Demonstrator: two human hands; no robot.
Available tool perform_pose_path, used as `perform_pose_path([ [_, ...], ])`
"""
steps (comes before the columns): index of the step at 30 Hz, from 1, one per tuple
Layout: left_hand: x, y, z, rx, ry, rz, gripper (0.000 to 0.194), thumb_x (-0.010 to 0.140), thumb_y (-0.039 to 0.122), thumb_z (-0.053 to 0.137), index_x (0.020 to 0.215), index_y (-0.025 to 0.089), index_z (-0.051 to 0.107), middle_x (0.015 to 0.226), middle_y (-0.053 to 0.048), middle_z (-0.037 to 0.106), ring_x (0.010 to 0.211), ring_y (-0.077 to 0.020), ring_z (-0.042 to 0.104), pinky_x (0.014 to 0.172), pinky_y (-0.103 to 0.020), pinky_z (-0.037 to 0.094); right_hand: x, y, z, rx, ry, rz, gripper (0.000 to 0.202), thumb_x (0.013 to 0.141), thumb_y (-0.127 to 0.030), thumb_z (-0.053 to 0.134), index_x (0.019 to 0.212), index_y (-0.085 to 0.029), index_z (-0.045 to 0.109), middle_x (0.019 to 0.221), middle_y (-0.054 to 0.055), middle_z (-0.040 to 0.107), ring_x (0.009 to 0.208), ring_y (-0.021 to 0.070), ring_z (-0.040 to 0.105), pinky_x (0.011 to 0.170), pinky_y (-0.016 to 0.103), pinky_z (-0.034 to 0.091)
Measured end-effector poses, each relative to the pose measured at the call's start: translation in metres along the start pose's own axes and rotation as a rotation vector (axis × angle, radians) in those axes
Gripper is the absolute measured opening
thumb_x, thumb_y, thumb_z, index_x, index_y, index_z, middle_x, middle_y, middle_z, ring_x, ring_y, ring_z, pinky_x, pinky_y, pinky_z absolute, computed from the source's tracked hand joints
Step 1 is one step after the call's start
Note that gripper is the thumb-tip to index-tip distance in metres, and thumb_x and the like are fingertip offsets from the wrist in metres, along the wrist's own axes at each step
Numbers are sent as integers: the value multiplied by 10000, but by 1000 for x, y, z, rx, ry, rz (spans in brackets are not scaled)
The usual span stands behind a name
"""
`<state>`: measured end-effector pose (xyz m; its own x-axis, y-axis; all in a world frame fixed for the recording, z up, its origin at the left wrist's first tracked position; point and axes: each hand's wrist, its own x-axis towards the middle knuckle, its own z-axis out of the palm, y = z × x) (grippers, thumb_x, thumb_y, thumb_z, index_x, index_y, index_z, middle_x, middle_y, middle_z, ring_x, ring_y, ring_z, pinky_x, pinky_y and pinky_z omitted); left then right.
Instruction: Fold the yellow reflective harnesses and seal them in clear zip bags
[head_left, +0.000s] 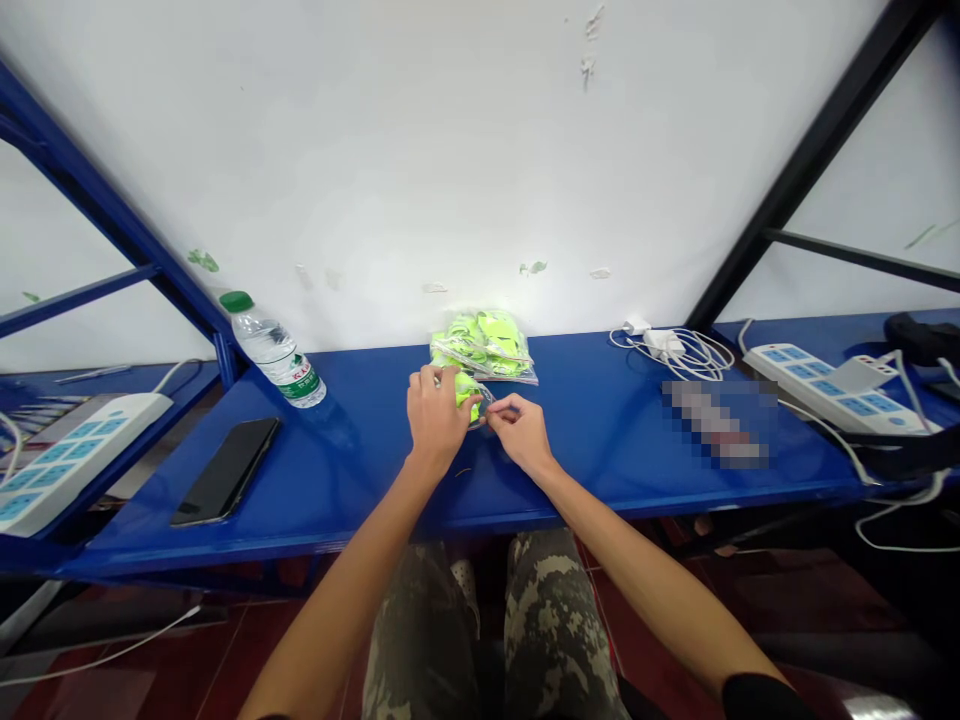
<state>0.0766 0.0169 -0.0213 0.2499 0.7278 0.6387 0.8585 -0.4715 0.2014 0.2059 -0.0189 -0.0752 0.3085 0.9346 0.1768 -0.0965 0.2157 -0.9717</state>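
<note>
A small clear plastic bag with neon yellow-green contents (470, 387) lies on the blue tabletop between my hands. My left hand (436, 418) is closed over its left side, fingers bent around it. At the bag's right edge, my right hand (520, 428) pinches the clear plastic between thumb and fingertips. Just behind, against the wall, rest more clear bags of the same neon material (487, 342), lying together. What exactly the neon pieces are, I cannot make out.
On the blue table (375, 470), a water bottle (281, 355) with a green cap and a black phone (227, 470) stand to the left. White charger cables (686, 352) lie coiled at right. Power strips (82, 455) sit on both sides, beside metal frame posts.
</note>
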Motion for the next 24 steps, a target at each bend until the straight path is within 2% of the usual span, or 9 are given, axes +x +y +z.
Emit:
perform_pose_path([
  [3,1,-1,0,59,21,-97,458,785,414,714,1164,187,592,1056,-112,556,998,-291,528,810,-376,455,-2,0,1,38,-31,-28,146,699,-267,676,724,-207,545,685,7,649,646,174,666,593,285,489],
  [7,-3,-4,9,-23,1,-137,436,821,472,662,1147,192,585,1034,-94,587,921,-253,593,716,-321,464,0,1,4,121,3,-41,234,689,-277,691,792,-221,488,729,-38,596,630,138,657,587,262,505],
  [11,-9,-4,11,-178,-73,-21,459,808,456,673,1165,183,578,1031,-84,595,932,-237,604,777,-319,484,3,3,4,192,39,73,344,641,-233,689,933,-219,506,734,-67,592,534,101,605,554,254,518],
  [15,-11,-5,6,-310,-168,85,442,796,322,664,1209,197,567,1048,-77,561,991,-228,577,872,-343,493,5,4,4,192,-16,174,304,650,-273,696,919,-196,576,741,-43,628,528,94,595,540,249,526],
  [20,-12,-5,8,-63,-154,52,500,758,254,670,1241,192,557,1066,-114,549,1025,-298,533,873,-411,484,4,8,2,123,-86,136,347,735,-499,673,860,-192,572,684,-29,615,510,117,613,513,272,529],
  [24,-14,-3,16,55,-124,-22,460,780,187,593,1238,189,547,1030,-119,575,970,-300,567,774,-379,492,1,9,2,41,-112,76,363,753,-542,658,821,-200,557,656,-27,602,520,132,623,510,276,526],
])
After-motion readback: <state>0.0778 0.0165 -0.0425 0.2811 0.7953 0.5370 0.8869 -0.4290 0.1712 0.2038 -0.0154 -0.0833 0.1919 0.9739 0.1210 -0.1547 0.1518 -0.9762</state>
